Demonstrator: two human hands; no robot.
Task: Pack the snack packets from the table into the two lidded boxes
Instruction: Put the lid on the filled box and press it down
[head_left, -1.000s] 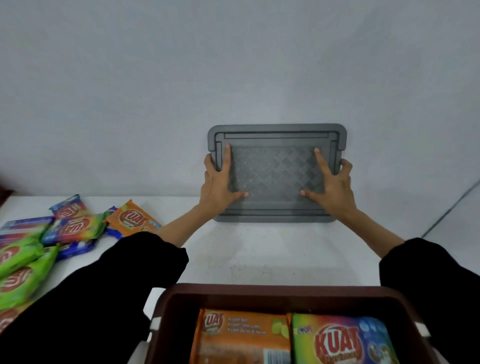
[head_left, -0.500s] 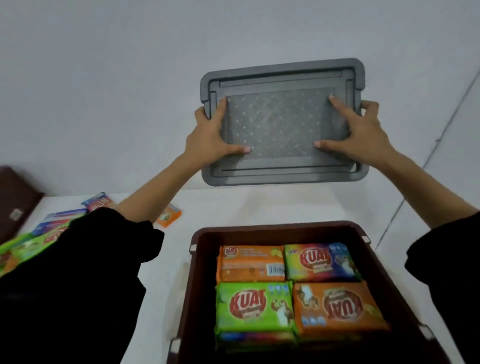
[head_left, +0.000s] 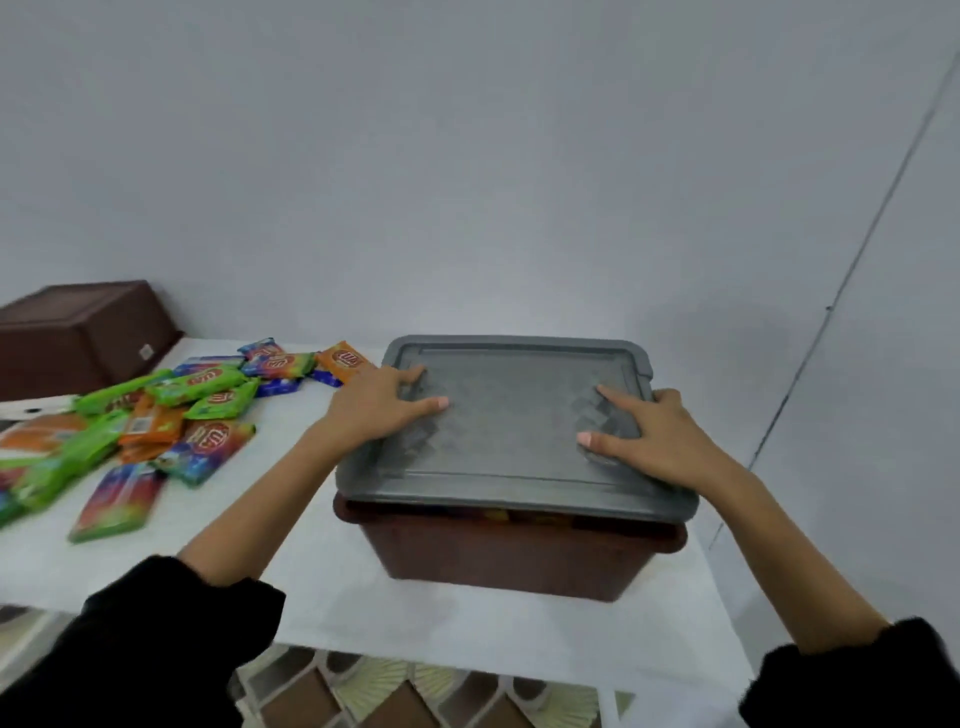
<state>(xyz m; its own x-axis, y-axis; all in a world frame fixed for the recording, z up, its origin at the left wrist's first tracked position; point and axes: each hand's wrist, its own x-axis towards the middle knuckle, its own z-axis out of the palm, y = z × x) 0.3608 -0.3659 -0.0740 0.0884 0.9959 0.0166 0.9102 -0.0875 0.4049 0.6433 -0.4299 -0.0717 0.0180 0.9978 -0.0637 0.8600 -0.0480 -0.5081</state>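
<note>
The white table (head_left: 467, 613) carries everything. Its smooth, flat top gives the packets room to spread and lets the box stand level while it is closed.

The nearer brown box (head_left: 509, 556) stands at the right end of the table, close to the person. It is rigid plastic with walls that taper downward. On it lies the grey lid (head_left: 509, 431), a rounded rectangle with a raised rim and an embossed diamond tread in its middle panel. The lid looks laid on rather than clipped down: a thin strip of colour shows under its near edge, and its right corner overhangs the rim.

A second brown box (head_left: 78, 332) sits at the far left against the wall. It looks tipped or overturned, with a small label facing out, and no lid for it is in view.

Between the two boxes the unpacked snack packets (head_left: 156, 421) lie in a loose heap on the table. They are glossy, crinkly film pouches in green, orange and blue, flat and pillow-shaped.

The left hand (head_left: 379, 405) and the right hand (head_left: 654, 436) lie flat on opposite ends of the lid, fingers spread and fairly straight. They press rather than grasp, probably to seat both sides evenly.
</note>
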